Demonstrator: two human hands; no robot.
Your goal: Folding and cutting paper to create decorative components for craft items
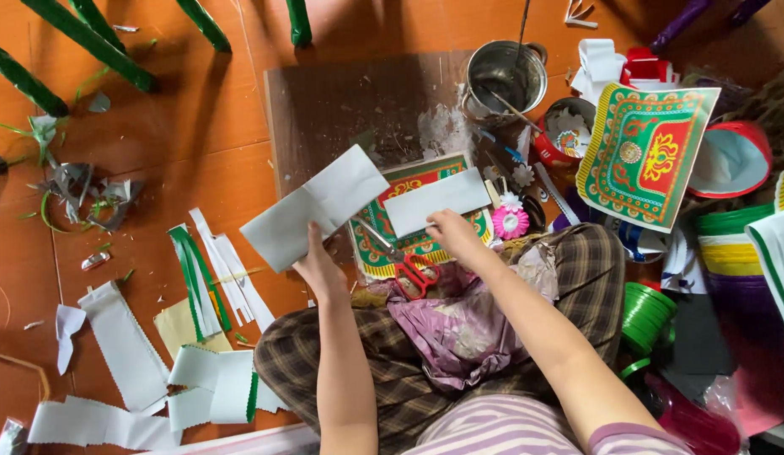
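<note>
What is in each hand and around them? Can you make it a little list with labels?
left hand: holds a folded white paper sheet by its lower edge
right hand: touches a smaller white paper strip
under the strip: patterned green and red paper
scissors: red handles, lying between the hands
floor: orange, with white scraps
metal pot: past the board

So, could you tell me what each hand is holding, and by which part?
The left hand grips a folded white paper sheet by its lower edge; the right hand holds a smaller white paper piece at its bottom edge.
</note>
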